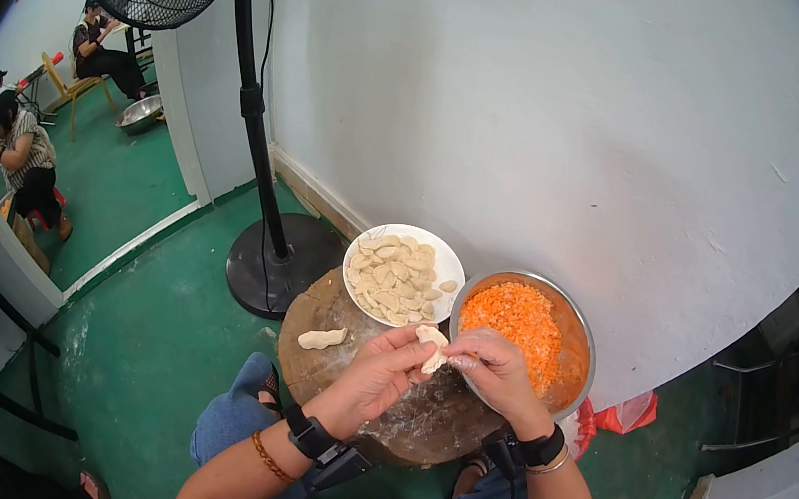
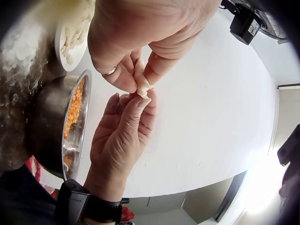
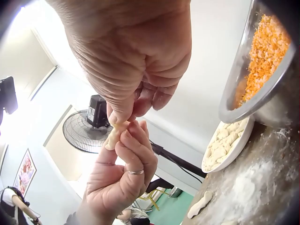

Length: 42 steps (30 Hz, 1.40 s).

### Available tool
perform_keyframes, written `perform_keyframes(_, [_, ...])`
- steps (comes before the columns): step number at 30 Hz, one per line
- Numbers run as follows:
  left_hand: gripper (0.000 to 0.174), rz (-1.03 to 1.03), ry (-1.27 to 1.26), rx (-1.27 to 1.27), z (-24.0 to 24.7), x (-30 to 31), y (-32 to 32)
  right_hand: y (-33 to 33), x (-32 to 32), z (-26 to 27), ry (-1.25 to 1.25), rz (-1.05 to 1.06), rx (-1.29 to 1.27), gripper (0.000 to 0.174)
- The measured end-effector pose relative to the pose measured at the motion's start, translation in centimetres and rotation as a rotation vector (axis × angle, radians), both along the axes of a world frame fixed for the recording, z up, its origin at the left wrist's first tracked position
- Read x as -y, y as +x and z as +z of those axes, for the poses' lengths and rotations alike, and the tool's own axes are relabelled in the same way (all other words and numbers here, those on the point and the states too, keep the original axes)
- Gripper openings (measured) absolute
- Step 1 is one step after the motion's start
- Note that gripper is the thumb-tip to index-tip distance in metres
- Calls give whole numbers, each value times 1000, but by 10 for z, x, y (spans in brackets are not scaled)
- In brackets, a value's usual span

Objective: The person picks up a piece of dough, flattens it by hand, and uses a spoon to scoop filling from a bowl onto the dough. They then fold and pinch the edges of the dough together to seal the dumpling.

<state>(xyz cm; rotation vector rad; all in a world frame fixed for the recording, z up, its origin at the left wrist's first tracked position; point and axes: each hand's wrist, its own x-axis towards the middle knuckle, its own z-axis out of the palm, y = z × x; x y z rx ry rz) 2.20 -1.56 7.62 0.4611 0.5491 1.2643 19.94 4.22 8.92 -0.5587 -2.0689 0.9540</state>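
Over a round wooden block (image 1: 308, 371), my left hand (image 1: 377, 376) holds a pale dumpling (image 1: 432, 339) between thumb and fingers. With thumb and fingertips, my right hand (image 1: 497, 368) pinches the dumpling's edge at its other end. In the left wrist view, the dough (image 2: 142, 83) shows as a narrow folded piece between both hands' fingertips. A longish piece of dough (image 1: 321, 338) lies on the block to the left. Behind the hands, a white plate (image 1: 451, 256) carries many finished dumplings (image 1: 394, 274). To its right, a metal bowl (image 1: 579, 359) contains chopped orange filling (image 1: 512, 315).
White flour (image 3: 246, 187) dusts the block. A black standing fan (image 1: 262, 257) rises behind it on the left, close to the white wall (image 1: 559, 109). Red plastic bags (image 1: 625, 413) lie on the green floor at right. Two people sit beyond the doorway.
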Motion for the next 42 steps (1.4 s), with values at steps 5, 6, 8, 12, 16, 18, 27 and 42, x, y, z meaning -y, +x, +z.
perform_keyframes(5, [28,-15,29,-19,-7,-1,-2,1,1,1,-23,4,35,11])
perform_keyframes(6, [28,-10,31,-22,-8,-2,-1,1,2,0,-40,2,30,11])
perform_keyframes(8, [29,1,39,-34,-8,-2,-1,0,2,-1,-72,-1,21,11])
perform_keyframes(12, [33,32,51,-58,-8,-2,1,-1,5,-3,-170,-8,-35,12])
perform_keyframes(16, [36,37,66,-80,-6,-1,1,-1,5,-10,-311,4,-78,11])
perform_keyframes(18, [36,35,69,-89,-6,0,1,-1,5,-11,-359,18,-105,10])
perform_keyframes(27, [28,22,86,-93,-10,-2,1,-3,4,-12,-293,-9,-97,11])
perform_keyframes(42, [28,-18,-22,14,0,0,-1,-1,1,0,-56,3,-40,16])
